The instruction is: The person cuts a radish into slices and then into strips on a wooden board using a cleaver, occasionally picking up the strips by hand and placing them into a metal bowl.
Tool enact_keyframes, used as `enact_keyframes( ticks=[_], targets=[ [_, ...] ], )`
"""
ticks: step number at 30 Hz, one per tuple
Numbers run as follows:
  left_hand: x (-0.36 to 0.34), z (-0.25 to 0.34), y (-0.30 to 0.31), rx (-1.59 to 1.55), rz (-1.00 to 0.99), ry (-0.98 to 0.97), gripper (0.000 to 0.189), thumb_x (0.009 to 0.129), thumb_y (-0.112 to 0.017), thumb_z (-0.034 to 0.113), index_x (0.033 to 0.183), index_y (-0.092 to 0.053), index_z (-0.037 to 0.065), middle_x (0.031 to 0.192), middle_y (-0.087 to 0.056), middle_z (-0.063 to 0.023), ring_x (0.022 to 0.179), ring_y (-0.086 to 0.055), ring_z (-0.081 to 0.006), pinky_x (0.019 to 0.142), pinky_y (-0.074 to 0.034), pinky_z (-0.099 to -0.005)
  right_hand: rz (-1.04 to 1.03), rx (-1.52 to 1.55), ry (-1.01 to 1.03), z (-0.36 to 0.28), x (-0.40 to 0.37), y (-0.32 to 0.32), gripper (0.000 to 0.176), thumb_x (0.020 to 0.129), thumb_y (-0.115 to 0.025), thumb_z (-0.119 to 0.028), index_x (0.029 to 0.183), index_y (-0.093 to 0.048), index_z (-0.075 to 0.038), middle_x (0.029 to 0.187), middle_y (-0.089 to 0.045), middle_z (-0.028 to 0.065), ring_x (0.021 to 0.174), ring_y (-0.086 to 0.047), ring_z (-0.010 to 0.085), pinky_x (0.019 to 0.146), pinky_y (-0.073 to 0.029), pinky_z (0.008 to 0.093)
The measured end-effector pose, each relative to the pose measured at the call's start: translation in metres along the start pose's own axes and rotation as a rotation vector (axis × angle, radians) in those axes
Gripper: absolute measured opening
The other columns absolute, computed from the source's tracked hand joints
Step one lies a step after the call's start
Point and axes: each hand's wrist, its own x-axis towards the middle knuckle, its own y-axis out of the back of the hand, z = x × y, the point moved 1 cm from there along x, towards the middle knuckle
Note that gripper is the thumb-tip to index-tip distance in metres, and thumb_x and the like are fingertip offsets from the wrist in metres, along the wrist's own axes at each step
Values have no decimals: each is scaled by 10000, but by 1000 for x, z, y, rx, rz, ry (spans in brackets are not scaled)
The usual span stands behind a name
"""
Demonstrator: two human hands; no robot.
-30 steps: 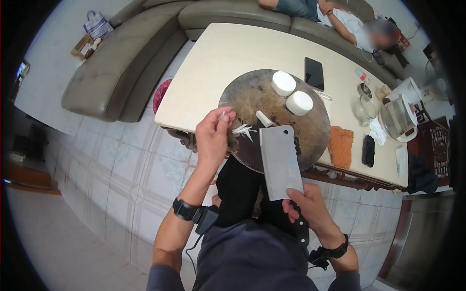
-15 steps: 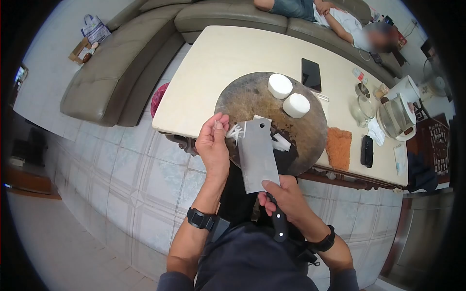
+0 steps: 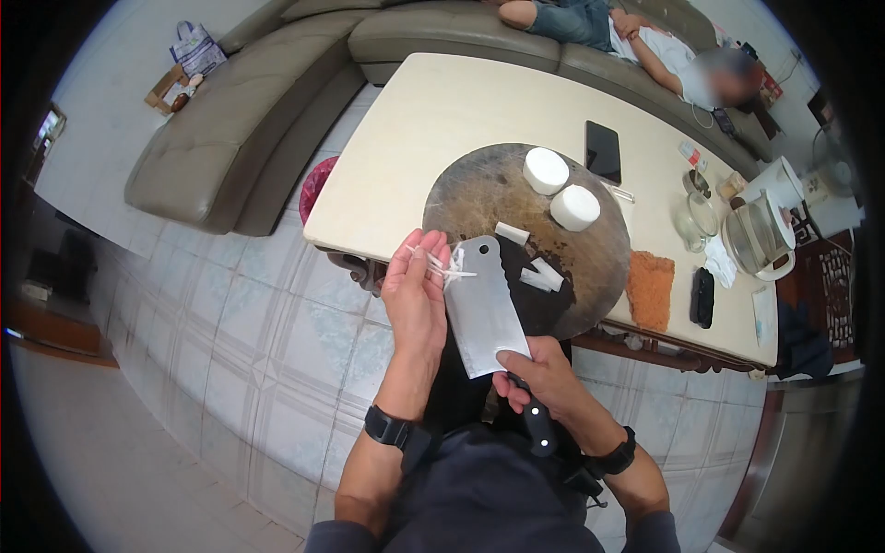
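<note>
My right hand [image 3: 546, 376] grips a cleaver [image 3: 484, 313] by its black handle. The broad blade lies flat near the board's left front edge, and thin white radish strips [image 3: 452, 270] rest at its upper left corner. Palm up beside that corner, my left hand [image 3: 417, 293] has its fingers curled on some of the strips. On the round wooden chopping board [image 3: 479, 194] are two thick white radish chunks [image 3: 546, 171], and several cut slabs [image 3: 542, 276] lie nearer me on a dark wet patch.
The board stands at the front edge of a cream table [image 3: 387, 147]. To its right are an orange cloth [image 3: 651, 290], a black case [image 3: 702, 298], a glass jar [image 3: 695, 221] and a glass pitcher [image 3: 758, 235]. A phone [image 3: 603, 152] lies behind. Someone reclines on the sofa [image 3: 452, 37].
My left hand has turned palm up, and strips now sit across the blade's corner. The cleaver has moved slightly down and off the board, uncovering a slab. The whole view has shifted a little.
</note>
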Motion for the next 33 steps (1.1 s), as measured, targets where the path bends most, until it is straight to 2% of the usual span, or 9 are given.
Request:
enact_keyframes(
  ticks=[4,10,15,21,25,27,31,33],
  targets=[
    [-12,-5,1,-74,12,34,371,991,-448,24,1334,-385,-102,1271,-516,-247,1195,-543,-319,1047,-472,-390,-4,-4,10,4,-16,7,215,952,-528,-150,853,-579,34,656,-596,76,435,-470,71,419,-437,249],
    [-39,-11,-6,-278,-42,207,372,971,-494,14,1316,-392,-79,1224,-538,-213,1178,-555,-313,1036,-484,-398,25,84,-46,6,-58,29,193,963,-542,-137,903,-601,36,661,-598,67,430,-455,57,419,-428,239],
    [-57,-4,-7,-236,-20,269,384,963,-509,13,1323,-394,-59,1234,-536,-195,1188,-546,-301,1043,-477,-403,76,98,-68,8,-90,43,193,965,-546,-134,874,-593,30,650,-598,76,428,-456,57,414,-425,239],
    [-88,-15,13,-119,4,445,351,978,-503,58,1307,-428,-40,1223,-550,-187,1192,-544,-297,1055,-457,-419,85,-46,-59,19,-114,54,228,973,-537,-128,804,-581,18,636,-595,60,441,-470,61,417,-412,234],
    [-104,-23,29,-10,-25,505,325,977,-547,119,1273,-504,-6,1165,-603,-126,1084,-596,-227,996,-483,-376,66,-152,-112,24,-123,53,248,977,-529,-132,780,-573,11,624,-587,37,451,-479,62,422,-395,225],
    [-108,-24,33,-16,-48,509,346,974,-562,135,1288,-506,2,1173,-598,-112,1058,-593,-201,965,-492,-359,76,-232,-153,24,-125,48,266,981,-515,-151,767,-566,-2,614,-584,23,460,-486,59,425,-378,218],
    [-118,-29,37,155,-86,401,427,907,-632,27,1310,-492,0,1179,-590,-90,1082,-571,-166,956,-489,-324,73,-354,-207,19,-122,41,259,965,-522,-149,758,-558,1,598,-574,22,473,-500,69,434,-379,242],
    [-121,-34,39,255,-111,348,470,878,-658,-14,1316,-488,-1,1185,-586,-82,1092,-561,-148,950,-488,-308,74,-555,-231,16,-117,35,245,946,-524,-136,761,-547,21,591,-580,55,483,-527,121,462,-399,287]
  ],
)
